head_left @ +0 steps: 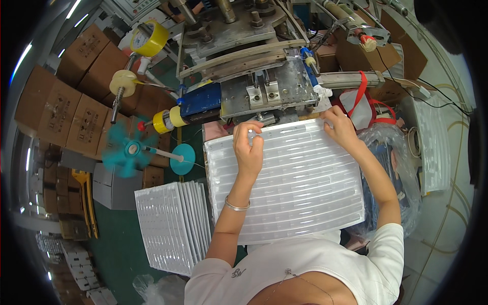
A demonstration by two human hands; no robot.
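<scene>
At the centre of the frame, a large tray of pale, translucent strips [300, 190] is laid before the person's white shirt [325, 264], its long ridges running roughly from left to right. The left forearm is brought in from the lower centre and raised steeply over the tray's left part; a bracelet [237, 206] is worn below the wrist. The left hand [247, 150] is held above the tray's upper left part, its fingers curled toward the thumb. A small, clear glint is seen at its fingertips, but whether anything is gripped there cannot be told.

The right arm is bent at the elbow on the right of the frame, and its forearm is slanted up and leftward. The right hand [339, 131] is placed at the tray's upper right corner, with the fingers bent and pointed toward the upper left; whether the edge is pinched or merely touched cannot be made out.

Just beyond both hands, a metal machine [292, 94] is set at the upper centre. Similar trays [165, 223] are stood close together at the lower left, beside the left forearm.
</scene>
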